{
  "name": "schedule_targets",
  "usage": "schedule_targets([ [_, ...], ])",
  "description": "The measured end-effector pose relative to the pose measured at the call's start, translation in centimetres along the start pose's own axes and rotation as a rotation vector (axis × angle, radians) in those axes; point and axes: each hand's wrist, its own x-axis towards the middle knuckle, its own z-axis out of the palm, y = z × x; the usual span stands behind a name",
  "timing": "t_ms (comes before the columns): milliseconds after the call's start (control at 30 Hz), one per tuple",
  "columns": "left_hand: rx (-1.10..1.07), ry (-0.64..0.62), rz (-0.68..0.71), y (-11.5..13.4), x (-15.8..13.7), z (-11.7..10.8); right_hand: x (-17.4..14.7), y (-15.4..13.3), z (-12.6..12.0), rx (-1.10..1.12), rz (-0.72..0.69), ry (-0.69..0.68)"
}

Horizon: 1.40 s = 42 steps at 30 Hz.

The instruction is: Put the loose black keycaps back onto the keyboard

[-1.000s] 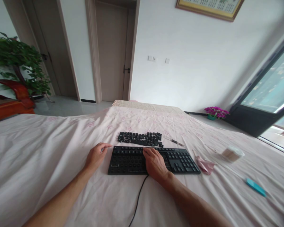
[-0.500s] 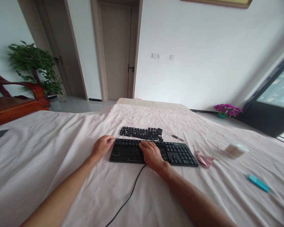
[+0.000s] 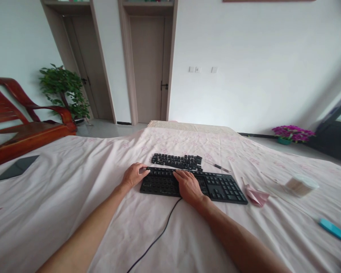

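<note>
A black computer keyboard (image 3: 224, 187) lies on the pink cloth, its left part stripped of most keycaps. My left hand (image 3: 132, 175) is at its upper left corner, thumb and forefinger closed on the edge there. Across the middle of the board rests my right hand (image 3: 189, 186), fingers stretched out flat and pointing at the top row; it covers some key sockets. Just behind the keyboard, loose black keycaps (image 3: 177, 162) are laid out in rows. A black cable (image 3: 161, 231) runs from the keyboard's front edge towards me.
Right of the keycaps lies a thin dark-handled tool (image 3: 220, 167). Further right are a crumpled pink cloth (image 3: 256, 195), a clear tub of cotton swabs (image 3: 302, 185) and a turquoise-handled item (image 3: 335, 231). A dark flat panel (image 3: 17, 168) lies far left, near a wooden chair (image 3: 49, 127).
My left hand has moved in over the keyboard's upper left corner, thumb now on it. My right hand stays on the board. The whole view has shifted left, so things appear further right.
</note>
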Motion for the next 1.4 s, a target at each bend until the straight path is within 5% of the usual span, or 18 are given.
schedule_targets([
  [1100, -0.114, -0.074, -0.045, -0.4, 0.6, 0.1, 0.7, 0.1, -1.6, 0.127, 0.063, -0.034],
  [1267, -0.136, -0.093, -0.054, -0.8, 0.8, 0.2, 4.0, 4.4, -3.2, 0.135, 0.153, 0.028],
  [1400, -0.143, -0.099, -0.072, -1.1, 1.0, 0.4, 8.2, 9.8, -2.9, -0.005, 0.295, -0.082],
])
